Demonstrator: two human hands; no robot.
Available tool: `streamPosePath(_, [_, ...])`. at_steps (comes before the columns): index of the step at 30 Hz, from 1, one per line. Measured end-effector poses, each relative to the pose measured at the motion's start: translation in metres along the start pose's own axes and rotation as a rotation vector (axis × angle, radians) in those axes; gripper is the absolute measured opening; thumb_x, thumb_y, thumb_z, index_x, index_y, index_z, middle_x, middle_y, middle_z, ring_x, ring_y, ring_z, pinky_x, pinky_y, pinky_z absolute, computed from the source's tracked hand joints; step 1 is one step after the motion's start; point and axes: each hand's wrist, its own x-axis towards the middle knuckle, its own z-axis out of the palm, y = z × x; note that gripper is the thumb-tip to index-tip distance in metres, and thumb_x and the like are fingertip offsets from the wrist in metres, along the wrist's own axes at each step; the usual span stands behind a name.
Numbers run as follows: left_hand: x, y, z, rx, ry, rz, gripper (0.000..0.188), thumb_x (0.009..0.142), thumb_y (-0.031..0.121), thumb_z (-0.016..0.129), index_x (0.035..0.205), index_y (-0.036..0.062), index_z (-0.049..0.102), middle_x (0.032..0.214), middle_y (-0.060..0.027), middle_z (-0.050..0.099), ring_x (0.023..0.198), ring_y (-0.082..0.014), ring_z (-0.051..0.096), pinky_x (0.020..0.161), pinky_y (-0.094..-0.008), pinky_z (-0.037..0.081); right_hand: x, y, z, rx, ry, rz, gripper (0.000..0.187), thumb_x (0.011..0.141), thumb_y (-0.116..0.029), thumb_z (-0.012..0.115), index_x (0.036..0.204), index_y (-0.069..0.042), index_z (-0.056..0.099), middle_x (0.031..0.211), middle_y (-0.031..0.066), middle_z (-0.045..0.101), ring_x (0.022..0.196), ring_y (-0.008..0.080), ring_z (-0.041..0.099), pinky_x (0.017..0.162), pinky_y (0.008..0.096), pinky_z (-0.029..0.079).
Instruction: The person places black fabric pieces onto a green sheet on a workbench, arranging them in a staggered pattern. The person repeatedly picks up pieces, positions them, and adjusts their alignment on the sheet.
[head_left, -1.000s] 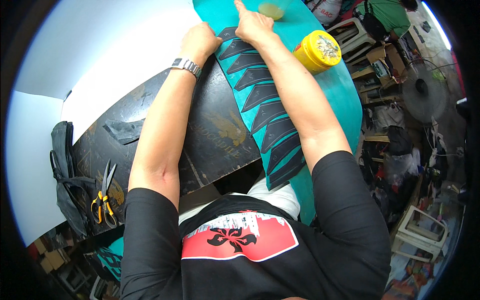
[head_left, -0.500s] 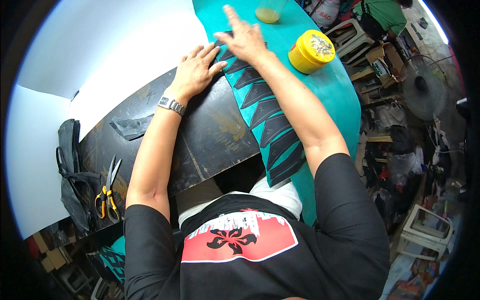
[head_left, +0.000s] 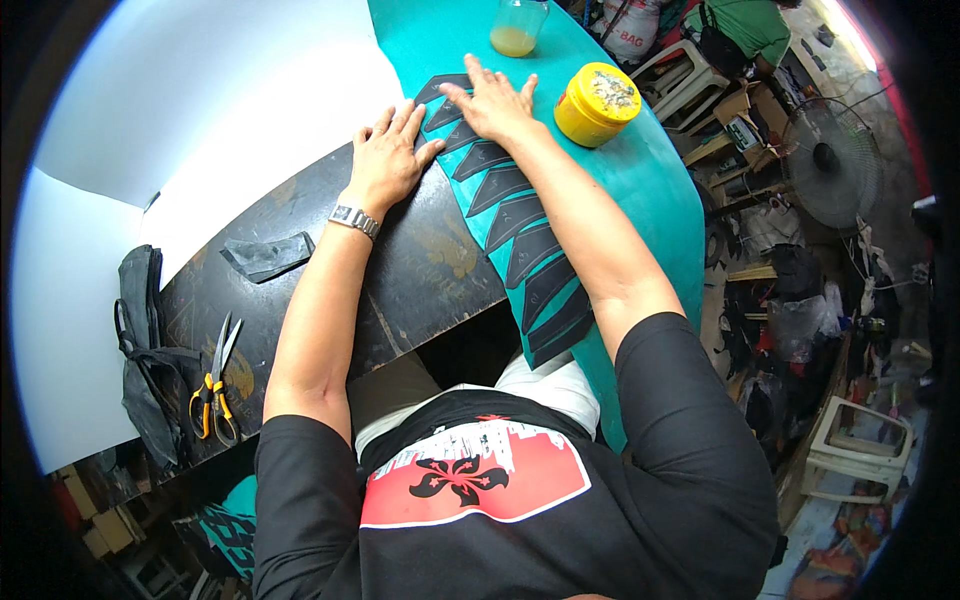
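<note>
A row of black pointed cut pieces [head_left: 514,220] lies on a teal sheet [head_left: 655,180], running from my lap away to the far side. My right hand [head_left: 496,106] rests over the far pieces, its fingers spread. On the left edge of the sheet, my left hand [head_left: 386,163] lies flat with fingers apart, its fingertips beside the far pieces. Neither hand holds anything. My right hand and forearm hide parts of several pieces.
Right of my right hand stands a yellow jar [head_left: 580,122] with a crusted lid; beyond it is a clear cup [head_left: 514,40] of yellowish liquid. On the dark table [head_left: 425,290] lie a folded black piece [head_left: 264,258], scissors [head_left: 215,385] and black strips [head_left: 140,290]. A fan [head_left: 828,165] stands right.
My right hand has come down and nearer, from a blurred, pointing reach to lying over the pieces. My left hand stays at the sheet's edge. The view has shifted slightly.
</note>
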Motion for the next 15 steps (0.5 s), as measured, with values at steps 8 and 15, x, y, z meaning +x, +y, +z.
streamPosePath(8, [-0.001,0.003,0.006,-0.048,0.054,-0.058,0.06,0.103,0.048,0.045,0.151,0.0121,0.046,0.157,-0.0143,0.043,0.147,-0.0336,0.035,0.115,-0.0531,0.027,0.002,-0.05,0.027,0.206,-0.137,-0.204,0.09,0.096,-0.075,0.035,0.163,-0.017,0.019,0.164,0.0192,0.03,0.154,0.0349,0.02,0.121,0.0654,0.0])
streamPosePath(15, [0.01,0.003,0.008,-0.02,0.234,-0.095,0.044,0.1,0.042,0.054,0.133,0.0152,0.064,0.134,-0.0113,0.059,0.126,-0.0316,0.053,0.101,-0.0488,0.043,0.0,-0.027,0.017,0.176,-0.108,-0.106,0.095,0.096,-0.073,0.038,0.163,-0.011,0.014,0.166,0.015,0.026,0.155,0.0294,0.022,0.123,0.0623,0.001])
